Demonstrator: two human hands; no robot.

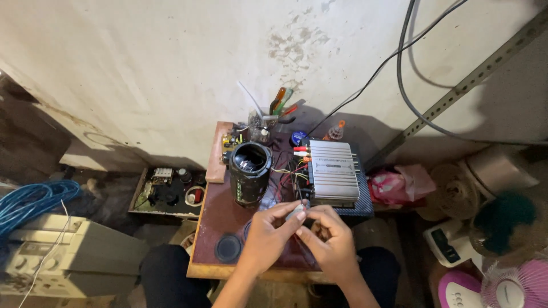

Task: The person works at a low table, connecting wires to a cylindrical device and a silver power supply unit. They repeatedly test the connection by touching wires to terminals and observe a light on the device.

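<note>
Both my hands meet over the front of a small reddish-brown table (217,219). My left hand (268,236) and my right hand (328,239) pinch a small grey part (295,213) between their fingertips, with thin dark wires running up from it. Just beyond stands a black cylindrical speaker shell (250,171), open at the top. To its right lies a silver ribbed amplifier box (334,171) with red and white plugs (301,151) at its left end. A round black cap (228,248) lies on the table near my left wrist.
A cup of screwdrivers (277,111) stands at the table's back against the wall. A circuit board tray (168,191) lies on the floor left, with blue cable (31,199) and a beige casing (68,251). Pink cloth (397,185), a fan (514,285) and black cables (402,63) are right.
</note>
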